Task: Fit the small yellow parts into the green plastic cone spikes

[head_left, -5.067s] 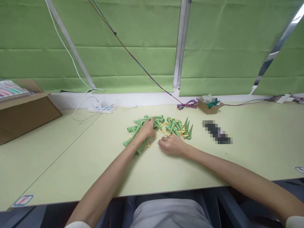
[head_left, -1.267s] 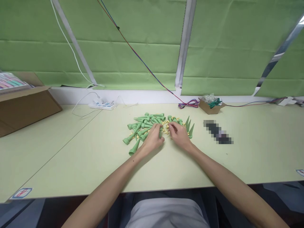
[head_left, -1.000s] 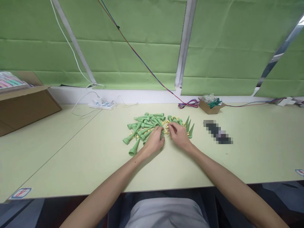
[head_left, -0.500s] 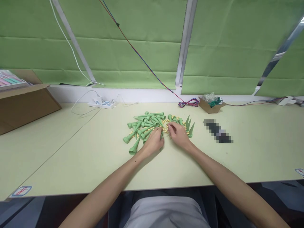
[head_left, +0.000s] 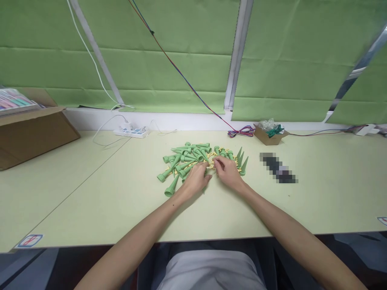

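Note:
A pile of green hollow plastic spikes (head_left: pixel 171 187), each with a wide socket at one end, lies on the table in front of me. Small yellow plastic pieces (head_left: pixel 213 166) are scattered among them and between my hands. My left hand (head_left: pixel 196 179) is at the pile's right part, its fingers curled around a green spike whose narrow end shows below the thumb; most of it is hidden. Close by, my right hand (head_left: pixel 227 171) is pinched beside the yellow pieces; what its fingertips hold is too small to make out. Pointed green spikes (head_left: pixel 243 164) lie right of it.
A pale table (head_left: pixel 121 213) runs along a wall with green blinds (head_left: pixel 181 68). On it are a large cardboard box (head_left: pixel 36 135), a power strip (head_left: pixel 131 131), coiled wires (head_left: pixel 241 131), a small cardboard box (head_left: pixel 269 137) and a pixelated dark object (head_left: pixel 278 167).
My left thumb has moved outward, and a green tip now shows beneath that hand. My right hand keeps its pinch in nearly the same place. The whole view has shifted slightly.

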Tool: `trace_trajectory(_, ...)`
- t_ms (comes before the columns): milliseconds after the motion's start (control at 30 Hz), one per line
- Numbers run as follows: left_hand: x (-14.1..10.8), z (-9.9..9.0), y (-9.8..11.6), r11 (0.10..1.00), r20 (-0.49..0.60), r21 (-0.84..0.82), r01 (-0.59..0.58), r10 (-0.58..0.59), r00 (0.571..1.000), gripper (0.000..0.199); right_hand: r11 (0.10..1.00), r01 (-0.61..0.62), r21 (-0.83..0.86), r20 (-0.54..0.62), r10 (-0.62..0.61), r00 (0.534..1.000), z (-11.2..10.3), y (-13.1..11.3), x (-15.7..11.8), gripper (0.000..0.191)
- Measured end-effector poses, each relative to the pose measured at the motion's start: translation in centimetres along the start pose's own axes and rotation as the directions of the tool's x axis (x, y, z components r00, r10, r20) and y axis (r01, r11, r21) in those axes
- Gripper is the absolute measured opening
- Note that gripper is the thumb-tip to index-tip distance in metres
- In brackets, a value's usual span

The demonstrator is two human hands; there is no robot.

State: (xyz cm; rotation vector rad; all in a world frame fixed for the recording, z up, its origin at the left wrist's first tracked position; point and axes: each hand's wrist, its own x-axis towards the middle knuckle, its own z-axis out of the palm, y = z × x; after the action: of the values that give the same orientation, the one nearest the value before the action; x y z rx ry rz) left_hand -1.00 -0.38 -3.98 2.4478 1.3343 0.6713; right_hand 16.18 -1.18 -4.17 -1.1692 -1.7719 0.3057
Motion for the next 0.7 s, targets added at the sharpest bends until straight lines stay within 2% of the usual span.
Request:
trace_trajectory(267,0.1,-0.1,0.0,1.0,-0.03,0.007,0.007,-0.006,1.0,0.037,0.998,-0.044,0.043,0.016,0.044,0.999,-0.2,-0.1,0.0,0.021)
trace_trajectory(367,0.2,-0.5,0.2,0.999,-0.096,-0.026,0.02,-0.023,0.995,0.034,0.978,-0.121,0.17,0.019,0.12,0.993,0.0,0.1,0.1,0.02)
trace_trajectory(433,0.3,-0.8,0.4,0.998,-0.153,-0.059,-0.004,-0.005,0.988,0.027,0.921,-0.198,0.335,0.033,0.199,0.979,0.2,0.3,0.2,0.023)
trace_trajectory(533,0.5,-0.9,0.4,0.991,-0.222,-0.115,-0.064,0.037,0.974,0.016,0.786,-0.294,0.544,0.086,0.296,0.951,0.3,0.3,0.5,0.034)
trace_trajectory(600,0.6,-1.0,0.5,0.984,-0.256,-0.148,-0.103,0.063,0.965,0.013,0.714,-0.327,0.619,0.117,0.328,0.938,0.1,0.1,0.7,0.038)
trace_trajectory(700,0.7,-1.1,0.6,0.976,-0.27,-0.168,-0.141,0.092,0.959,0.02,0.645,-0.362,0.673,0.166,0.345,0.924,-0.1,-0.2,0.8,0.04)
